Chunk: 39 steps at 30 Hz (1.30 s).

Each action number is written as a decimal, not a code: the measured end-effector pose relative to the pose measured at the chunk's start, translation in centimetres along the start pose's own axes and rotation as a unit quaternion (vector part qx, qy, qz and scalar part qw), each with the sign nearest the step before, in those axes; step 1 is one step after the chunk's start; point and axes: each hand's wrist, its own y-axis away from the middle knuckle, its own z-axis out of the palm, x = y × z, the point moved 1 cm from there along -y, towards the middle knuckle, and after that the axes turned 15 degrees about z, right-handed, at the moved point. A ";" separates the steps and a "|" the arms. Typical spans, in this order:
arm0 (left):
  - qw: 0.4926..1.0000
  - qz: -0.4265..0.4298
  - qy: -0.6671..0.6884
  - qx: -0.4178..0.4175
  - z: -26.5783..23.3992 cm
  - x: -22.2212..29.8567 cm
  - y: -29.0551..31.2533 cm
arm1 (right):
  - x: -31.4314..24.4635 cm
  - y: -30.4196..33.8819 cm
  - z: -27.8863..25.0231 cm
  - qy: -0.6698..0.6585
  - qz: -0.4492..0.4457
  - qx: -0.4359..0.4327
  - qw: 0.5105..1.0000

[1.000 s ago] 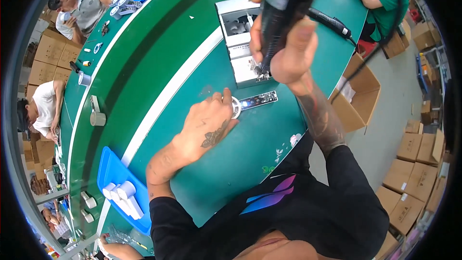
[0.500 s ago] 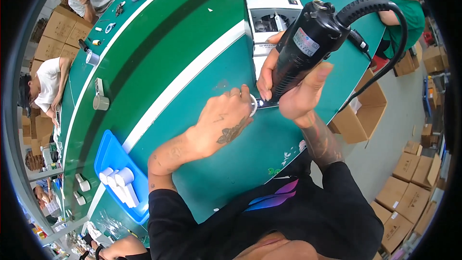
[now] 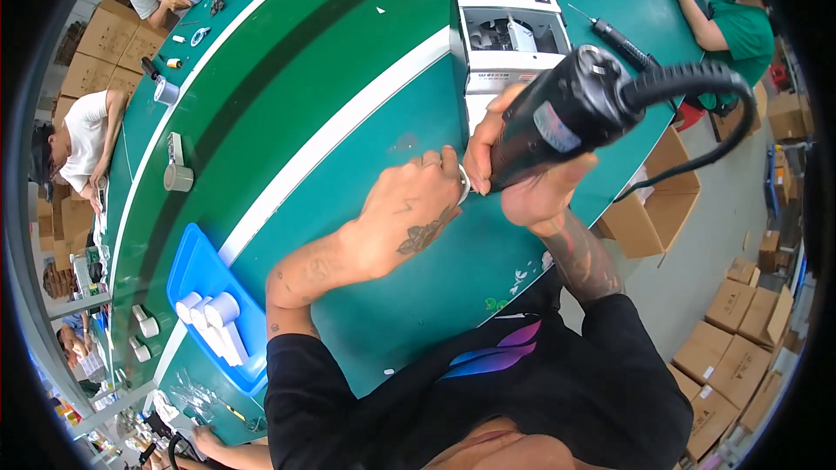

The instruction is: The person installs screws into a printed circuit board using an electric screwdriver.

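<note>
My right hand [image 3: 542, 194] is wrapped around a thick black electric screwdriver [image 3: 544, 139], its corded end tilted up to the right. The driver's lower end points down toward my left hand [image 3: 407, 213], and my hands hide its tip. Closed with the knuckles up, my left hand grips a white round-edged part [image 3: 464, 183], mostly hidden under the fingers. Only a curved white rim shows beside the fingertips. Just beyond my hands stands a white box-shaped machine [image 3: 509, 30] with an open top.
A blue tray [image 3: 193, 248] with several white round-headed parts [image 3: 221, 309] lies left of my left arm. A second black screwdriver [image 3: 614, 35] rests at the right. The black cable [image 3: 723, 135] hangs over an open carton [image 3: 666, 196]. Co-workers sit around the green conveyor [image 3: 287, 61].
The electric screwdriver has swung, its corded end lower and farther right. My left hand stays nearly in place. At the far left, a co-worker's raised hand has come down.
</note>
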 end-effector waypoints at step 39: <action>0.953 -0.119 -0.250 0.121 -5.1 -36.6 -22.2 | -0.9 -2.5 -6.6 -0.349 -0.102 0.037 0.931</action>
